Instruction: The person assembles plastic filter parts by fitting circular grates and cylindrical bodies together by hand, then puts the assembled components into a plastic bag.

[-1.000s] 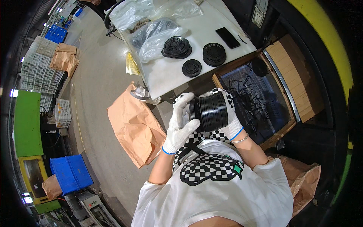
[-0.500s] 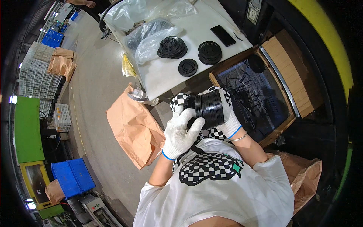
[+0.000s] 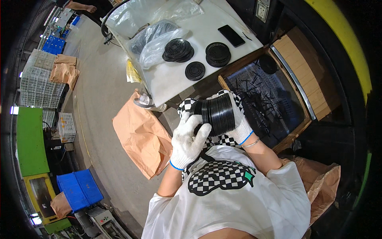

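Note:
A stack of black round plastic discs (image 3: 217,115) lies on its side above my lap, held between two white knitted gloves. My left hand (image 3: 185,139) is curled round the stack's left end, its thumb and fingers on the discs. At the right end my right hand (image 3: 241,125) presses and supports the stack; its fingertips are mostly hidden behind it. Beyond, on the white table (image 3: 167,85), are a pile of perforated black discs (image 3: 178,49), a second pile (image 3: 218,54) and a single perforated disc (image 3: 195,71).
Clear plastic bags (image 3: 153,42) and a dark phone (image 3: 231,36) lie on the table. A wood-edged bin (image 3: 258,99) with black scraps stands to the right. Brown paper (image 3: 139,135) lies at left, a paper sack (image 3: 318,179) at lower right. Another person's arm (image 3: 81,6) shows far off.
My left hand has shifted slightly left along the stack, and more of the discs show between the hands. The right hand keeps its hold. The whole view has shifted a little.

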Motion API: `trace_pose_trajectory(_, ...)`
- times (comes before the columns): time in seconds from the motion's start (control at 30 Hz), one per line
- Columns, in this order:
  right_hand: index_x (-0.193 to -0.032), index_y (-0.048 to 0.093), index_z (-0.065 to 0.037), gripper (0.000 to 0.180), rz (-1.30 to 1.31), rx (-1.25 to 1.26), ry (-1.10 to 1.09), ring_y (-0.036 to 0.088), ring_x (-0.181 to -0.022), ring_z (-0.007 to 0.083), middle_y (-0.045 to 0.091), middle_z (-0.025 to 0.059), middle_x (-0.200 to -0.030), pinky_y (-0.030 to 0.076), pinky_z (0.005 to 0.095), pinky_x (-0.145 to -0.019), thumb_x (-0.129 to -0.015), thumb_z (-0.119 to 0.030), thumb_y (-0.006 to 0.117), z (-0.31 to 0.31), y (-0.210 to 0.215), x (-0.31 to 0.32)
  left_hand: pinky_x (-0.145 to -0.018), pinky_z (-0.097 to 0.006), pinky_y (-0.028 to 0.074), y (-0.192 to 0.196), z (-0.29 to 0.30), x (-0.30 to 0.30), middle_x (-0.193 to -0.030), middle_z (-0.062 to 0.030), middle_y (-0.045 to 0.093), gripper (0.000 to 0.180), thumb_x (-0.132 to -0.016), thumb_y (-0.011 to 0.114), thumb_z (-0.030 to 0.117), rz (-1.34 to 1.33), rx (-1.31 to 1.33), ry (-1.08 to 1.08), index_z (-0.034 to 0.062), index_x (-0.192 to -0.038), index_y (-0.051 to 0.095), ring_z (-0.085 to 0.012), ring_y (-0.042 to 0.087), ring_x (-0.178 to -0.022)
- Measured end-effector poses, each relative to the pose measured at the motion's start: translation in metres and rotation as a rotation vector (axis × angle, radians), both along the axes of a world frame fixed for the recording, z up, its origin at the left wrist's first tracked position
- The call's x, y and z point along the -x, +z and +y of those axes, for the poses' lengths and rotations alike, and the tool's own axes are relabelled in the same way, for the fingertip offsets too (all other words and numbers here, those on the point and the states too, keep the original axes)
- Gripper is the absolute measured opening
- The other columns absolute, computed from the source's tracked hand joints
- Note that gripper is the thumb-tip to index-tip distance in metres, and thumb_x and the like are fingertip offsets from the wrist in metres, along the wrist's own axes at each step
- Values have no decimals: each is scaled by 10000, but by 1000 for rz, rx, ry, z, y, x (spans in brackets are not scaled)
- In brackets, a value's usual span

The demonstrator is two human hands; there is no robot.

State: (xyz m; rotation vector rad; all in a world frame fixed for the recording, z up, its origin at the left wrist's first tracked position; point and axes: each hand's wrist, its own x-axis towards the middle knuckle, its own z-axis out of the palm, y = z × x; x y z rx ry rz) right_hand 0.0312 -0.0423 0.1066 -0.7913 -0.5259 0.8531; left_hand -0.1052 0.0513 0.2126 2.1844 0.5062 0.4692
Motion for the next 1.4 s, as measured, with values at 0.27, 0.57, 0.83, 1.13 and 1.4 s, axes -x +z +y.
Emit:
trace_pose_trajectory(0.27,-1197,539,-44,569,330,-95,104,607,-1037,199,609,98,-1141,505,339,-936,-1014,-526,299,3,-13,-1,-713,-397,511,-5,-14,-9,-960,-191,585,207,-867,601,174,-188,33,225,83,-1052,616,-361,630,-786)
trace_pose_trajectory(0.57,-1275,460,-43,479,-200,-9,-20,572,-1106,185,559,107,-1234,482,318,-963,-1045,-423,281,-4,-5,0,-740,-391,490,10,-11,-8,-954,-201,585,217,-825,665,157,117,-118,-15,60,-1018,650,-356,600,-843)
trace_pose_trajectory(0.83,-1201,503,-30,321,-1465,490,-304,540,-1097,252,571,102,-1129,408,351,-1017,-942,-221,521,-7,-14,-9,-734,-383,485,9,-10,-8,-950,-202,585,209,-822,673,152,90,-99,28,38,-994,638,-350,592,-820)
trace_pose_trajectory(1.13,-1214,492,-26,308,-836,486,-97,532,-1110,236,563,106,-1126,417,346,-1008,-981,-225,465,-5,-24,-5,-836,-392,511,10,-14,-10,-1148,-222,564,266,-811,609,100,49,-100,132,76,-1072,656,-368,615,-977)
trace_pose_trajectory(1.4,-1227,479,-30,407,529,28,89,540,-1125,176,558,85,-1192,444,311,-1003,-1067,-322,245,-4,-13,-1,-884,-422,493,12,-17,-11,-1157,-225,590,260,-786,699,180,182,-160,79,110,-1037,688,-397,581,-1045)
